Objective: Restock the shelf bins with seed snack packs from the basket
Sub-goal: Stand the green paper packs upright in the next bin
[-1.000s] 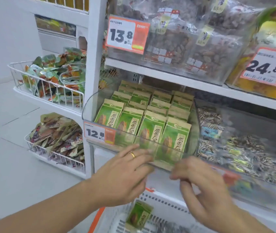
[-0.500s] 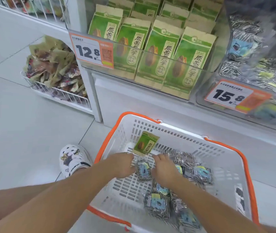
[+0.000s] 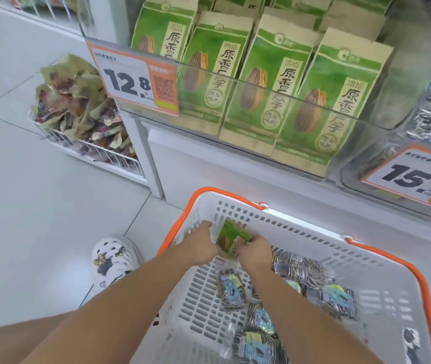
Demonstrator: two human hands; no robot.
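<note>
Both grips, left hand and right hand, clasping green pack beside basket wall.

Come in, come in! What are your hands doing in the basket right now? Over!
Both hands on green seed pack: left hand, right hand. Pack in white basket, not lifted out. Silver packs close by, nothing blocking.
</note>
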